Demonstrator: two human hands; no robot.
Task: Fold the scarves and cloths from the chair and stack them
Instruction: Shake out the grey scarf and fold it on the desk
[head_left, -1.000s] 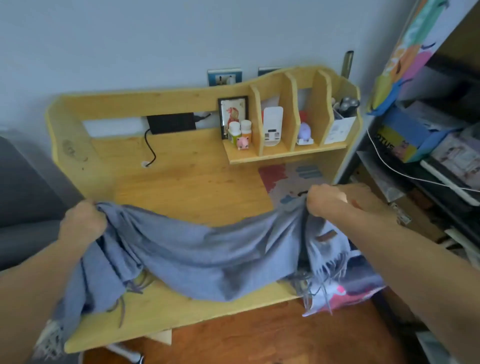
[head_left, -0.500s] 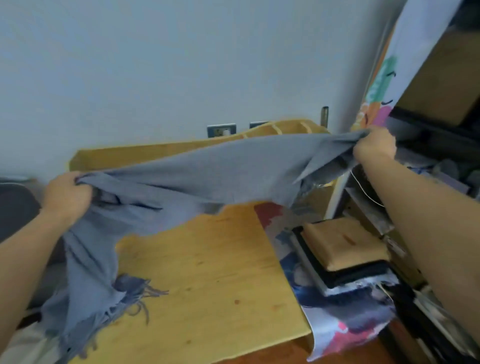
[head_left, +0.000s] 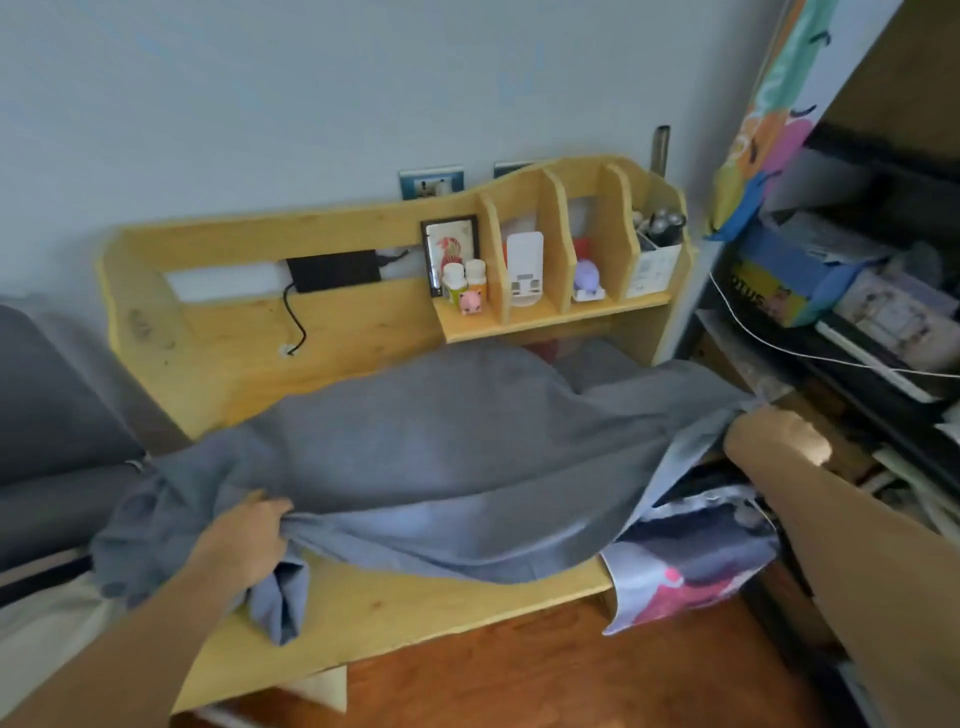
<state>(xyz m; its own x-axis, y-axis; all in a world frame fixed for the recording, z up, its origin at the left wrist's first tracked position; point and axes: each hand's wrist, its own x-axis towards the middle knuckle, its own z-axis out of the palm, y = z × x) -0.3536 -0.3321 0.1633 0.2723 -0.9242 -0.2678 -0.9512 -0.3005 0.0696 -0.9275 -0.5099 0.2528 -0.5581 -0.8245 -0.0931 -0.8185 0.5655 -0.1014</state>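
Left hand (head_left: 244, 540) gripping a bunched edge of the scarf (head_left: 441, 457), right hand (head_left: 774, 436) pinching the far end, cloth spread between them over the counter (head_left: 415, 608), unfolded yet, folding and stacking likely all ahead.

Wooden desk (head_left: 363, 613) draped with grey scarf (head_left: 441, 457) across its top, printed mat (head_left: 691, 571) hanging over the right front edge.
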